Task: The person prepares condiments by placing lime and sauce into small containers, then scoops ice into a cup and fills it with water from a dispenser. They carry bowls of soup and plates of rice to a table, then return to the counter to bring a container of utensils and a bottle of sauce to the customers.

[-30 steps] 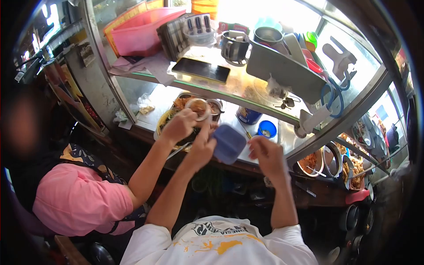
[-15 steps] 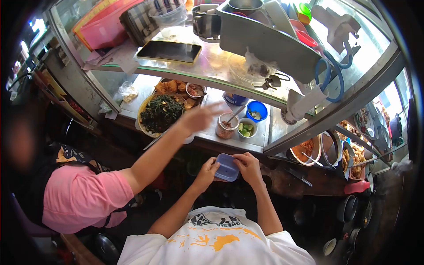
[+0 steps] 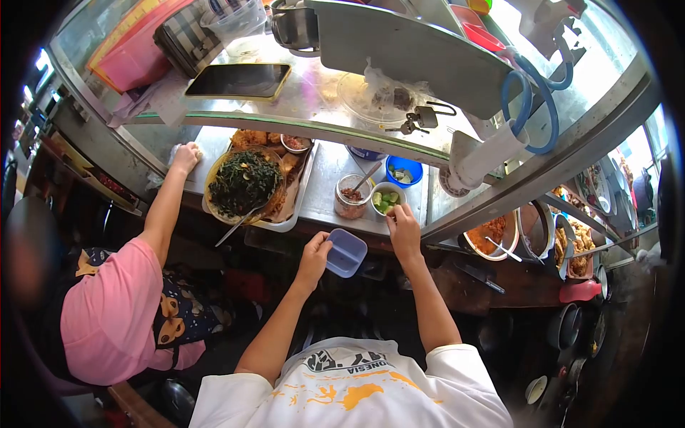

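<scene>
A small purple two-compartment dish (image 3: 346, 253) is gripped at its left edge by my left hand (image 3: 312, 260), thumb over the rim. Nothing shows inside the dish. My right hand (image 3: 404, 232) is at the front of a white bowl (image 3: 401, 194) of cut green limes (image 3: 386, 202). Its fingers are drawn together at the bowl's near rim; what they pinch, if anything, is hidden. Just left of that bowl stands a glass jar (image 3: 350, 207) of reddish-brown sambal-like paste with a spoon in it. A blue bowl (image 3: 404, 171) with pale pieces sits behind.
On the left, a plate of dark cooked greens (image 3: 246, 182) rests over a tray (image 3: 296, 203) of fried food. A person in a pink shirt (image 3: 114, 307) reaches toward a plastic bag. The glass shelf (image 3: 307, 93) overhangs the counter. A knife (image 3: 481, 279) lies at right.
My right hand has let go of the purple dish and moved up to the lime bowl. My left hand keeps the dish, shifted slightly left. The other person's arm has swung left.
</scene>
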### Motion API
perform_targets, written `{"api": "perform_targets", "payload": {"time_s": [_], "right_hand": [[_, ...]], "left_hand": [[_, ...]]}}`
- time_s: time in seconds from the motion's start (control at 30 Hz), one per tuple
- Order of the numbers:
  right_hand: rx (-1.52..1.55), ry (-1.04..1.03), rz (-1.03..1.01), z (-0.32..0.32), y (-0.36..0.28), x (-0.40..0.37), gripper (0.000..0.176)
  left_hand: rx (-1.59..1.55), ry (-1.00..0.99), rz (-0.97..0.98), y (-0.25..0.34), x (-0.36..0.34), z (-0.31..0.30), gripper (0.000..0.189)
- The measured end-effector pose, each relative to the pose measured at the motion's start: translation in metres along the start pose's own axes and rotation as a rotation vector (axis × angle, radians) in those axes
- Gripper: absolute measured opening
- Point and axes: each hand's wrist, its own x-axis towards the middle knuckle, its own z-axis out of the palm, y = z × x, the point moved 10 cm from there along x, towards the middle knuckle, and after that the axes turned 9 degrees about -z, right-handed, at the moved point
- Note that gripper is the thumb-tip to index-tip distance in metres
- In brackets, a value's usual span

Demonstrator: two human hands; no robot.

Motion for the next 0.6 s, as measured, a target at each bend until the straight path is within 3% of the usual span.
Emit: {"api": "perform_targets", "payload": {"time_s": [0.2, 0.37, 0.47, 0.6], "right_hand": [[-0.06, -0.006, 0.007, -0.017, 0.008, -0.008, 0.009], [-0.089, 0.106, 0.155, -0.022, 0.023, 0.011, 0.028], [-0.067, -0.009, 0.203, 0.003, 0.049, 0.02, 0.029], [-0.345, -0.113, 0.321, -0.006, 0.069, 0.027, 0.028]], "left_hand": [[-0.032, -0.007, -0.01, 0.005, 0.021, 0.005, 0.014], [-0.051, -0.004, -0.003, 0.001, 0.042, 0.005, 0.014], [-0.083, 0.003, -0.034, 0.0, 0.048, 0.007, 0.016], [-0.069, 0.026, -0.021, 0.003, 0.054, 0.003, 0.017]]}}
